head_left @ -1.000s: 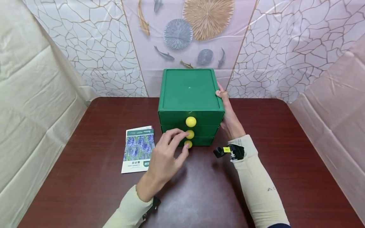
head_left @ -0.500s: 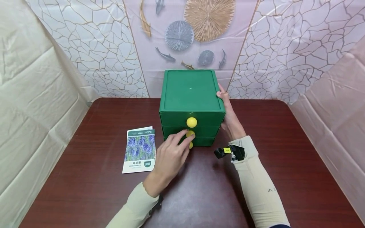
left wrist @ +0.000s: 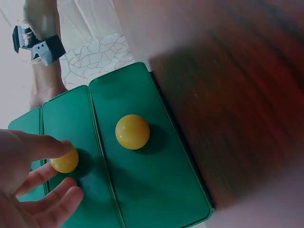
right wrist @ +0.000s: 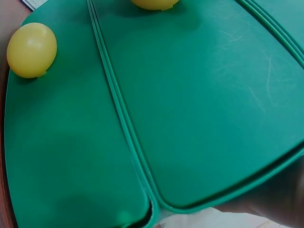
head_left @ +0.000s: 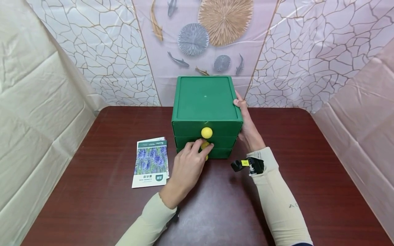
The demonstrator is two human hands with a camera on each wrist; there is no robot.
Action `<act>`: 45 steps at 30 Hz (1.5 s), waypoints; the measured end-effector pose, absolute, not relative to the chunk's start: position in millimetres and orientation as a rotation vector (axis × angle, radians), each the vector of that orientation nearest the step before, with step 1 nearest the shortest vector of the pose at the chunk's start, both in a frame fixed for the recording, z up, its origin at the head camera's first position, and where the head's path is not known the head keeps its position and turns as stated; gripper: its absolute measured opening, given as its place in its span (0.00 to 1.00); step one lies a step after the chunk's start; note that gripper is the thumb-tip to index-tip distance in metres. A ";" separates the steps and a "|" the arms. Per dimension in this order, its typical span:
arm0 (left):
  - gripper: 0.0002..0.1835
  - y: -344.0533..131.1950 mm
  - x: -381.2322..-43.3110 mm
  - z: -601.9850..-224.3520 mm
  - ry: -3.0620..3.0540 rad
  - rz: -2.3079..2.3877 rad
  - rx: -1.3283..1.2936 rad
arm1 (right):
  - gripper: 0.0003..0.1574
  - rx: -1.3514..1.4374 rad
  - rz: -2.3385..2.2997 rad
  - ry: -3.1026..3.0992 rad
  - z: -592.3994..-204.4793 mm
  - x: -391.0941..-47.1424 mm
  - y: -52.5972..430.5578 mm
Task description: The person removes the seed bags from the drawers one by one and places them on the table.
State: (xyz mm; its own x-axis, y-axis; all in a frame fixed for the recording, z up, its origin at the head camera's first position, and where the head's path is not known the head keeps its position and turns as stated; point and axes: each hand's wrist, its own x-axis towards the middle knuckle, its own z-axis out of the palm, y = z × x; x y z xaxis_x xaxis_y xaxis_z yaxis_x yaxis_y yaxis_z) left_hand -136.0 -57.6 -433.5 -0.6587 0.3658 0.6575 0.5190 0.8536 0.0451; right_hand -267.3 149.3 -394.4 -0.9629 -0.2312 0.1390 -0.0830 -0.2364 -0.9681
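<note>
A green three-drawer cabinet [head_left: 204, 99] stands on the table with its drawers closed. Each drawer front has a round yellow knob. My left hand [head_left: 188, 165] pinches the middle knob [left wrist: 66, 162] between thumb and fingers, its other fingers lying close to the drawer front. The top knob [head_left: 207, 132] is free above it; the bottom knob [left wrist: 132, 132] is largely hidden by the left hand in the head view. My right hand [head_left: 248, 128] braces the cabinet's right side, thumb at the top edge and fingers extended along the side, partly hidden behind it.
Left of the cabinet lie overlapping flower seed packets [head_left: 150, 164], the upper one printed with purple flowers. The dark red table [head_left: 307, 171] is bounded by a patterned cloth backdrop [head_left: 114, 51] behind and pale cloth at both sides.
My left hand has moved slightly right and closed its thumb and fingers around the middle knob. My right hand has stayed on the cabinet's side. The drawers have not moved.
</note>
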 end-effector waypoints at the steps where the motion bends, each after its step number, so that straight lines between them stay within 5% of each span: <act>1: 0.20 -57.0 -136.5 -433.3 -2.365 -0.285 -0.633 | 0.44 -0.385 -2.366 1.877 -394.3 -267.3 148.9; 45: 0.14 -54.6 -114.2 -417.1 -2.400 -0.292 -0.732 | 0.44 -0.370 -2.374 1.880 -394.9 -265.8 147.8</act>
